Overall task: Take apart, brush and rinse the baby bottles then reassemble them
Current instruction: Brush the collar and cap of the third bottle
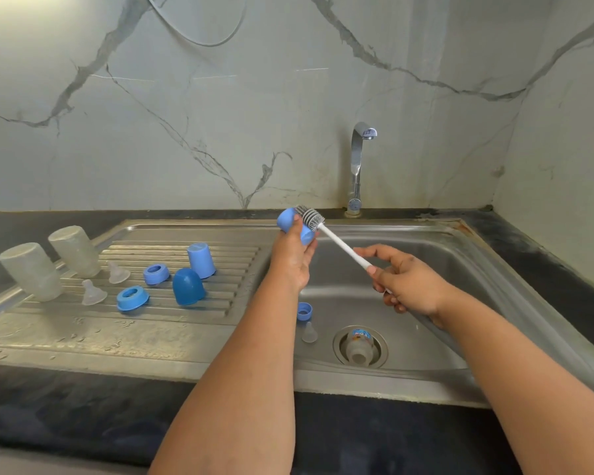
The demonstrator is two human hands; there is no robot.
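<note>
A blue bottle cap is gripped in the curled left hand above the sink, while the brush handle is pinched by the right hand, bristles touching the cap. Two upturned bottles, teats, rings and caps are spread on the drainboard; a ring, teat and bottle are left in the basin.

bottle label — print blurred, unreadable

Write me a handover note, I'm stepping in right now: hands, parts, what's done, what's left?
Left hand grips a blue cap; right hand holds the brush by its handle, bristles at the cap.
On the drainboard: two bottles upside down, two nipples, two rings, two caps.
In the sink: one bottle, ring, nipple.
Left: finish this cap, brush those three, rinse, reassemble.
</note>
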